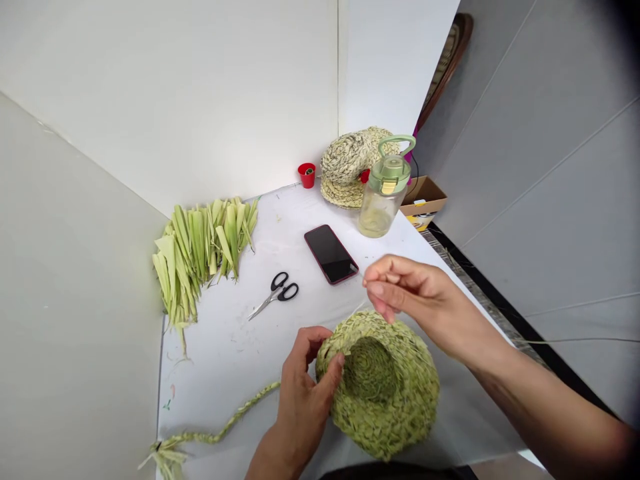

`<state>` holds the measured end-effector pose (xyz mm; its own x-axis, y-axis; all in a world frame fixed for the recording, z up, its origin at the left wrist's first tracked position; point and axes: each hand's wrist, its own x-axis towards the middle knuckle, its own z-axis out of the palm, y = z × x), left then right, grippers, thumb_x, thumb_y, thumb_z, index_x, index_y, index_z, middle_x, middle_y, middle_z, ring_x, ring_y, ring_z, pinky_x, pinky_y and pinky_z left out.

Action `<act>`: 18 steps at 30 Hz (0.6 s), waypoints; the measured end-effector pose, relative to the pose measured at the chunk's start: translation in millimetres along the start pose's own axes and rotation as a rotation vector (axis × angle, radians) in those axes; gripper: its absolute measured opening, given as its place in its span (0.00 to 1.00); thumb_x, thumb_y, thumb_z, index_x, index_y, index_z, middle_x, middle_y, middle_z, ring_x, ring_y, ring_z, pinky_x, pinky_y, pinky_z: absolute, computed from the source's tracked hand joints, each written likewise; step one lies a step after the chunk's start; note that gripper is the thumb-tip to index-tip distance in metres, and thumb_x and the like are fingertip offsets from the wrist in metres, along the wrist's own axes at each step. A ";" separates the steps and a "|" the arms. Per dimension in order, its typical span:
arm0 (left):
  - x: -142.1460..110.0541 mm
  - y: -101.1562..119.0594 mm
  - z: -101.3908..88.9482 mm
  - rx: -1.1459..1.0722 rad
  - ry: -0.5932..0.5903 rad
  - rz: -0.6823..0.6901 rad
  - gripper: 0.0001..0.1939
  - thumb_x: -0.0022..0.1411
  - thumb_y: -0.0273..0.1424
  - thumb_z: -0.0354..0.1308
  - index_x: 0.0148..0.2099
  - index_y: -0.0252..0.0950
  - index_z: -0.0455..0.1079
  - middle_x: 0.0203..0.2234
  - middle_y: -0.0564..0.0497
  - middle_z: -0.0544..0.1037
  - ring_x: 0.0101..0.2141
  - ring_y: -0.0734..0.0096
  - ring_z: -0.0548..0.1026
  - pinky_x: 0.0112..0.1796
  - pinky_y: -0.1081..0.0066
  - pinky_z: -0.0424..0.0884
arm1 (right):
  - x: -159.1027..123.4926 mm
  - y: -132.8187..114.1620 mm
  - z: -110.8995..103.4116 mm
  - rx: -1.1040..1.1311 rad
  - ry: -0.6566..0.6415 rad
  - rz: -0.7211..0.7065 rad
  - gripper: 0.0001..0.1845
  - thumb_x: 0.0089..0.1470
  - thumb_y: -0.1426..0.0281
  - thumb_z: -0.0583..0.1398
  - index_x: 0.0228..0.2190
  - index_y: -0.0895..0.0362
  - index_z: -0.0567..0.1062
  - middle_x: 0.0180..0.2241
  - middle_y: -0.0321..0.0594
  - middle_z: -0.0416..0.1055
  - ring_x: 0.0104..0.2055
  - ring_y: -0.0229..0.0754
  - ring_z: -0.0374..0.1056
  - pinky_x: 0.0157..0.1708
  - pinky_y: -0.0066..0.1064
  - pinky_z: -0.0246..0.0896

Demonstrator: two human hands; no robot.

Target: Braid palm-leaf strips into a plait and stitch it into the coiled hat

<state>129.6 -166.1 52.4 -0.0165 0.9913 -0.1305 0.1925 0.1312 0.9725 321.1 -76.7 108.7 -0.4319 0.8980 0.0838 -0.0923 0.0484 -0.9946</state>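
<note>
A green woven hat (385,390) of plaited leaf lies crown-down near the table's front edge. My left hand (305,393) grips its left rim, thumb inside the hollow and fingers outside. My right hand (407,290) hovers just above the far rim with fingertips pinched together on something thin, possibly a needle with thread; a fine strand runs off to the right. A loose green braid (225,427) trails from the hat toward the table's front left corner.
Black-handled scissors (277,293) and a dark phone (331,253) lie mid-table. A pile of cut green leaf strips (200,250) sits at the left. At the back stand a red cup (307,175), a pale woven hat (347,167) and a green-lidded bottle (383,193). White walls enclose left and back.
</note>
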 end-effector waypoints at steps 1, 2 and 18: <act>-1.1 -1.2 0.4 -0.024 0.010 -0.008 0.08 0.64 0.33 0.59 0.45 0.39 0.67 0.37 0.52 0.76 0.40 0.69 0.73 0.42 0.72 0.68 | -6.7 1.9 -0.2 -0.115 0.015 -0.024 0.06 0.63 0.66 0.59 0.33 0.54 0.72 0.27 0.33 0.67 0.27 0.34 0.61 0.28 0.27 0.57; -1.8 -2.3 0.8 -0.043 0.016 -0.013 0.08 0.65 0.33 0.59 0.45 0.40 0.67 0.37 0.52 0.76 0.40 0.68 0.73 0.42 0.72 0.68 | -13.5 4.1 0.1 -0.230 0.026 -0.056 0.07 0.63 0.67 0.60 0.33 0.54 0.74 0.29 0.34 0.68 0.30 0.35 0.63 0.29 0.27 0.58; -0.3 -4.2 7.0 -0.194 0.096 -0.038 0.11 0.61 0.34 0.64 0.45 0.40 0.69 0.36 0.53 0.76 0.39 0.71 0.74 0.41 0.75 0.69 | -57.4 19.7 15.8 -0.915 -0.234 -0.179 0.11 0.65 0.78 0.50 0.33 0.56 0.69 0.34 0.40 0.65 0.33 0.41 0.64 0.31 0.33 0.60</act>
<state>135.6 -167.0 47.0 -0.1153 0.9808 -0.1575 -0.0021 0.1583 0.9874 330.0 -134.2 85.3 -0.6568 0.7389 0.1505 0.5189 0.5876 -0.6208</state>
